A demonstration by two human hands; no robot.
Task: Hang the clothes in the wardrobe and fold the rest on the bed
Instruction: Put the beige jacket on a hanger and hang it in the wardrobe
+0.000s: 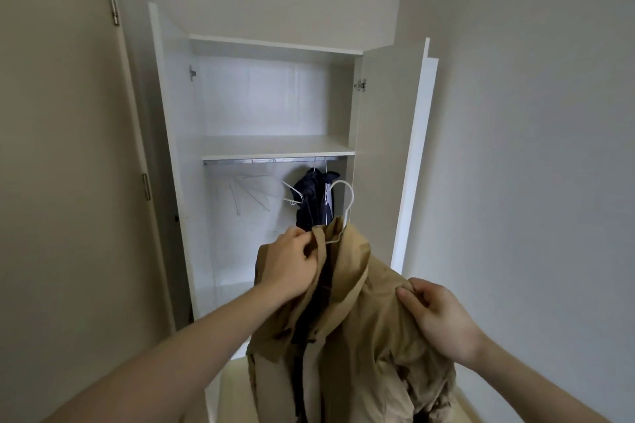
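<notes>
Both our hands grip the tan jacket [360, 319], left hand [292, 261] at the collar, right hand [436, 316] pinching the shoulder, while the hanger hook [343, 196] points up toward the rail [271, 160] above

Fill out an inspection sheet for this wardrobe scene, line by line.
Surface: white shelf above the rail, bare where visible.
Job's things: tan jacket on a white hanger, held up before the open wardrobe, not yet on the rail; dark garment hangs at the rail's right end.
Clutter: spare white hangers hang on the rail, left of the dark garment.
Hands: left hand grips the jacket near the collar; right hand pinches its shoulder.
Cables: nothing seen.
Surroundings: both wardrobe doors open; plain wall on the right.
</notes>
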